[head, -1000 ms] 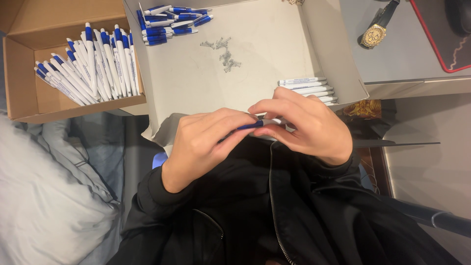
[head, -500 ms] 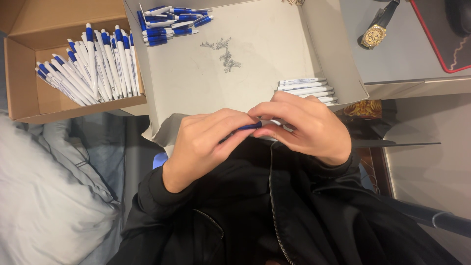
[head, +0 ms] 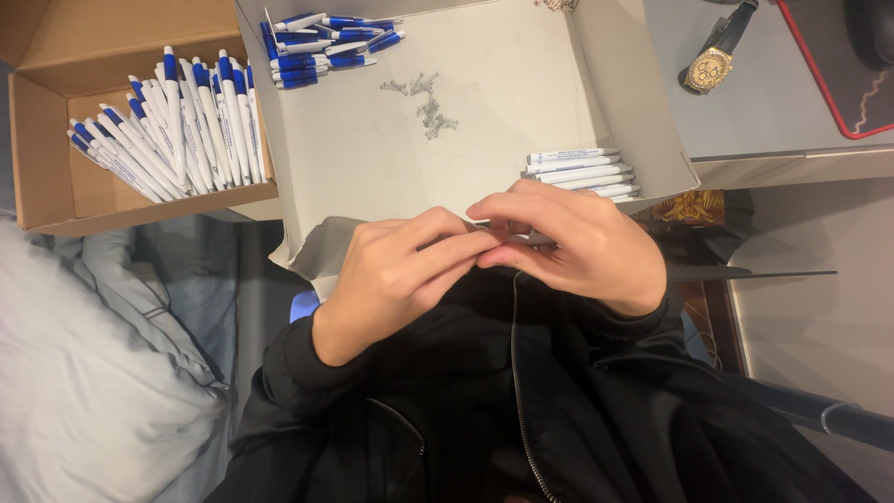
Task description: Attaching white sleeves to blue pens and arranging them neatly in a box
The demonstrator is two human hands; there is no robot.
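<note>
White cardboard forms the shallow open tray (head: 391,177) that serves as the landmark for everything else. Just below its near edge, the left hand (head: 396,275) and the right hand (head: 573,242) are brought together, fingertips meeting. A slim pen part (head: 521,238), mostly hidden, is pinched between the fingers of both hands; only a short pale stretch of it is seen, so its exact shape cannot be told. Both hands are curled, not spread.

Inside the tray, at its far left corner, a small heap of blue pen pieces (head: 326,42) is laid. Near the tray's middle, a scatter of tiny metal springs (head: 424,102) is seen. Against the tray's right wall, just above the right hand, a neat stack of white pen barrels (head: 577,169) is placed.

To the left of the tray, a brown cardboard box (head: 47,177) is filled with blue-and-white pens (head: 177,126). To the right of the tray, a gold wristwatch (head: 710,65) is laid on a grey tabletop (head: 782,112). Below the tray, black jacket sleeves (head: 447,391) are seen.
</note>
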